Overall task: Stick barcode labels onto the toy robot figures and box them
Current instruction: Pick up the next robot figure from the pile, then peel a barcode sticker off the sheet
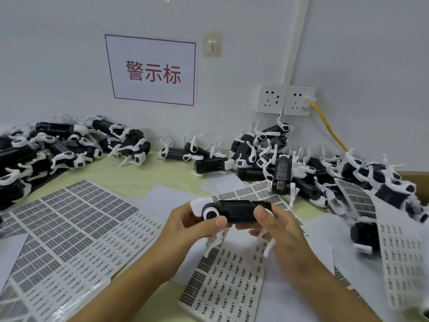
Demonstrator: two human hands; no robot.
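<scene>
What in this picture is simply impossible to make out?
- Print on the barcode sheets: too small and soft in the head view.
- Whether the held toy robot already carries a label: left hand and right hand cover parts; the underside faces away.
- Sheets at the right edge: blurred, cut off.
- Any box: none in view.

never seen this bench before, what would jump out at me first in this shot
Both hands, left hand and right hand, grip a black-and-white toy robot at centre, above a label sheet. Heaps of the same toys line the back of the table, left pile and right pile. On the wall hangs a white sign with red characters.
</scene>
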